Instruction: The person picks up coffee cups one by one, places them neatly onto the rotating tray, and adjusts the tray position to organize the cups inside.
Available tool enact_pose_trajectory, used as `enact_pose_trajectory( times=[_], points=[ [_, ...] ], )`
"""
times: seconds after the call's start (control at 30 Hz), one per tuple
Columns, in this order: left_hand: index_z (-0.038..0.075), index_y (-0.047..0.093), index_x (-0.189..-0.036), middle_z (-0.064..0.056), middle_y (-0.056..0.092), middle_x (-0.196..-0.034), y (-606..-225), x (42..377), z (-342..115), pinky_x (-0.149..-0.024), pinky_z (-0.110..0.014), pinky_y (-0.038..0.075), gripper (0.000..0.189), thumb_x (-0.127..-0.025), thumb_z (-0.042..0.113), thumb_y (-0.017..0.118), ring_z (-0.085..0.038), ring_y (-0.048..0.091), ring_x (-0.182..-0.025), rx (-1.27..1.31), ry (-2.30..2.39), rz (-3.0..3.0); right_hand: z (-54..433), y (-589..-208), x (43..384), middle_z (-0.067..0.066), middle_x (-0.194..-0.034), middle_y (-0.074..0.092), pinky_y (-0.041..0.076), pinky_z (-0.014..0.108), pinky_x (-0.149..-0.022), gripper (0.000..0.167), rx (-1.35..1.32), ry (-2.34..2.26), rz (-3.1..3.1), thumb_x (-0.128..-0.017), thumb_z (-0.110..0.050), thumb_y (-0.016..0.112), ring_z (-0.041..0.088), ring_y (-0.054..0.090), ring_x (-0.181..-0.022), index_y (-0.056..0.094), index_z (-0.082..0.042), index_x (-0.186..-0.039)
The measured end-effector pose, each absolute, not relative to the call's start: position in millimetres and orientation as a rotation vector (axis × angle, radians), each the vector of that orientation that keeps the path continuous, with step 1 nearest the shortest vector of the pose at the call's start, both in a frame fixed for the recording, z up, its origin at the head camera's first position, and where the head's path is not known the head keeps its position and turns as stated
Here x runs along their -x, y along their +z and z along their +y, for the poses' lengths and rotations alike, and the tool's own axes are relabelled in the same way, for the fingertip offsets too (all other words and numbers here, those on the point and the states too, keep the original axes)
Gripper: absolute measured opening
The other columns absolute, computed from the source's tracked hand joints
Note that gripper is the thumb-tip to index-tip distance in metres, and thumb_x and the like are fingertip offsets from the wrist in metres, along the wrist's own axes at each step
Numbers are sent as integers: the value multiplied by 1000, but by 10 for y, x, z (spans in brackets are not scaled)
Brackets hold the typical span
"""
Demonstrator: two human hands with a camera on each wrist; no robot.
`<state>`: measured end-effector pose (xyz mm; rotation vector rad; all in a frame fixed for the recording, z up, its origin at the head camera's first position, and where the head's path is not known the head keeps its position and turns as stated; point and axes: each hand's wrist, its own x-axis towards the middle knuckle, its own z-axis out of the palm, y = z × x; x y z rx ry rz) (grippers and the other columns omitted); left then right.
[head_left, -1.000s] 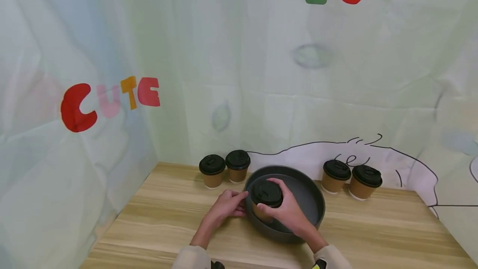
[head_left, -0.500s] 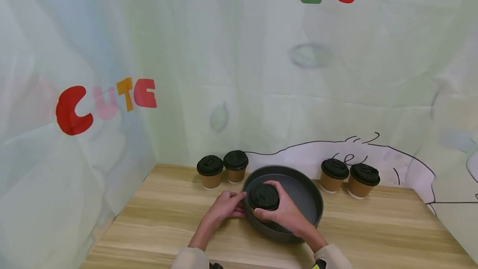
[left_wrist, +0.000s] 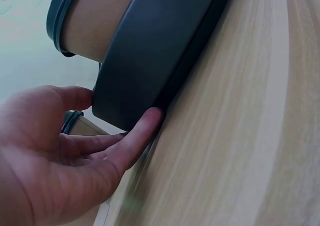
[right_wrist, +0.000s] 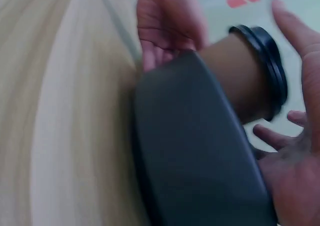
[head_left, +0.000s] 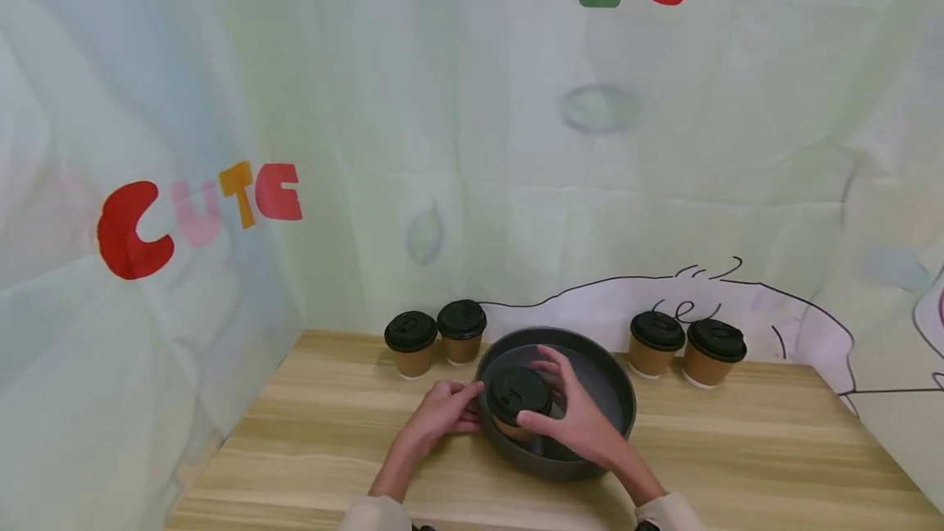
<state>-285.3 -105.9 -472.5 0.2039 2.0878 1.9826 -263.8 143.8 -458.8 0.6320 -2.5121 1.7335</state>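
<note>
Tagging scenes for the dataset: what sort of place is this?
Probably a staged tabletop booth: printed sheeting hangs behind and beside a wood-grain table, which bears lidded cups and a dark round pan.

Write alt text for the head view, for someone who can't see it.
A person's right hand is open beside a black-lidded brown cup standing in a round dark pan; the left hand holds the pan's left edge. On the wooden table behind stand two similar cups at left, two at right.

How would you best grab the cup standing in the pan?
Grip the cup round its brown body, just under the wider black lid, probably from the right: it stands near the left wall of the pan, with more room rightward.
</note>
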Motion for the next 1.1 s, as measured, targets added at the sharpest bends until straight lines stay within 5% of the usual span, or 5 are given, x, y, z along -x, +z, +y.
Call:
enact_pose_trajectory(
  times=[0.13, 0.37, 0.67, 0.87, 1.1],
  points=[
    [-17, 60, -115, -15, 68, -90, -4748, 2862, -1050, -78, -41, 63, 41, -108, 23, 54, -20, 68, -79, -205, 1984, 2074, 1682, -4540, 2631, 16, -146, 53, 39, 54, -115, 65, -556, 1641, -2333, -97, -21, 75, 40, 51, -136, 41, -18, -153],
    [-18, 60, -116, -13, 69, -89, -4758, 2861, -1043, -77, -40, 63, 42, -107, 23, 55, -20, 69, -79, -214, 1994, 2065, 2243, -4567, 2673, 23, -122, 63, 54, 58, -93, 35, -254, 1070, -2363, -102, -21, 68, 42, 63, -110, 63, 4, -128],
    [-18, 60, -116, -14, 68, -89, -4729, 2866, -1041, -77, -40, 63, 42, -107, 23, 55, -21, 69, -78, -209, 2019, 2046, 2578, -4827, 2728, 8, -82, 67, 55, 25, -64, 42, 159, 1687, -2524, -110, -27, 52, 16, 64, -69, 65, 12, -115],
    [-19, 58, -122, -16, 69, -92, -4733, 2871, -1063, -79, -40, 63, 47, -109, 25, 54, -21, 69, -80, -216, 2008, 2028, 2604, -4868, 2755, 12, -86, 71, 62, 30, -70, 57, 183, 2116, -2403, -110, -33, 52, 16, 70, -76, 53, 22, -124],
    [-18, 59, -121, -15, 69, -90, -4765, 2896, -1059, -80, -41, 63, 47, -111, 26, 49, -20, 70, -79, -241, 2015, 1998, 2815, -4854, 2727, 12, -92, 75, 62, 34, -81, 41, -136, 2484, -2392, -111, -25, 50, 17, 73, -84, 59, 14, -116]
  ],
)
